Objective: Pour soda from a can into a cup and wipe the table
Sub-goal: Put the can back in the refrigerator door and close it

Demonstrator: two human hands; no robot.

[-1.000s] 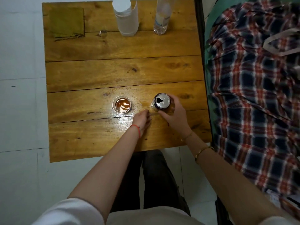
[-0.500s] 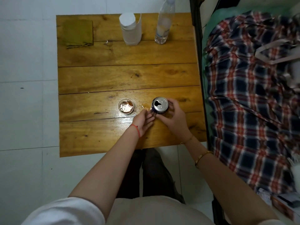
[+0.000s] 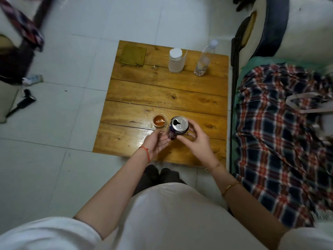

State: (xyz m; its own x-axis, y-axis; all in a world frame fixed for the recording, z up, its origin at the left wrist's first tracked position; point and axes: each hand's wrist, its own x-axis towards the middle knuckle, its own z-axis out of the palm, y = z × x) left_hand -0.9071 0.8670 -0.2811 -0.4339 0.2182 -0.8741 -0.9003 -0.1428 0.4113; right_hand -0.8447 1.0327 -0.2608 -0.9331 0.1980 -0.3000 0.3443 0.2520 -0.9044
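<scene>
Head view: looking down on the task.
Can: can (image 3: 178, 127) upright, lifted just above the table (image 3: 162, 94), at 3 o'clock of the cup, mouth toward it, likely readied for pouring.
Right hand: right hand (image 3: 193, 141) curls round the can's side.
Left hand: left hand (image 3: 157, 143), fingers relaxed, cups beneath, probably steadying.
Cup: cup (image 3: 159, 120) already holds brown soda.
Cloth: green cloth (image 3: 133, 55) waits at 11 o'clock, for wiping.

Dark purple can (image 3: 177, 131) w/ silver top; amber soda in cup (image 3: 159, 120); olive cloth (image 3: 133, 55) upper centre; red-navy plaid blanket (image 3: 281, 134) right.
</scene>
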